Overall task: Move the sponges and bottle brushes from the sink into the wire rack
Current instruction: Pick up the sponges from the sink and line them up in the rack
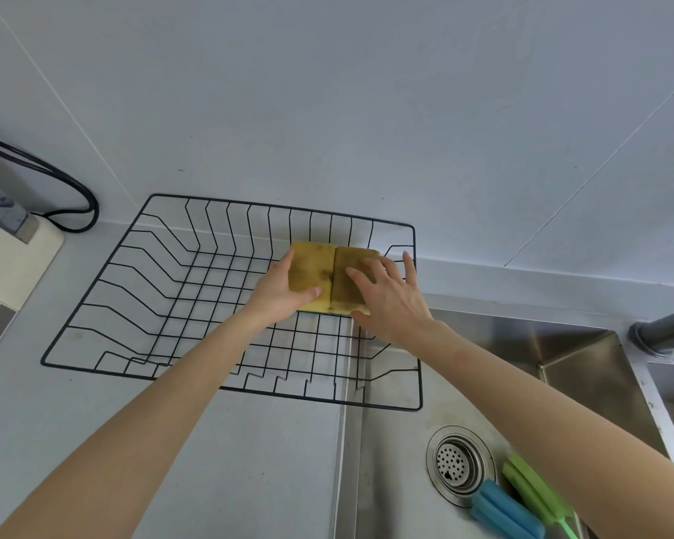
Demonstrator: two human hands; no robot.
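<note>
Two yellow sponges lie side by side at the far right of the black wire rack (94, 289). My left hand (277, 291) grips the left sponge (312, 272) between thumb and fingers. On top of the right sponge (347, 289) rests my right hand (390, 297), fingers spread; whether it grips the sponge I cannot tell. Down in the steel sink (397, 499), a blue bottle brush (506, 513) and a green bottle brush (537, 490) lie near the drain (458, 464), partly hidden under my right forearm.
The rack stands on the grey counter (230, 461) and overhangs the sink's left edge. At the far left are a white appliance (12, 258) and a black cable (67, 188). A grey faucet base (662, 332) stands at the right, against the wall.
</note>
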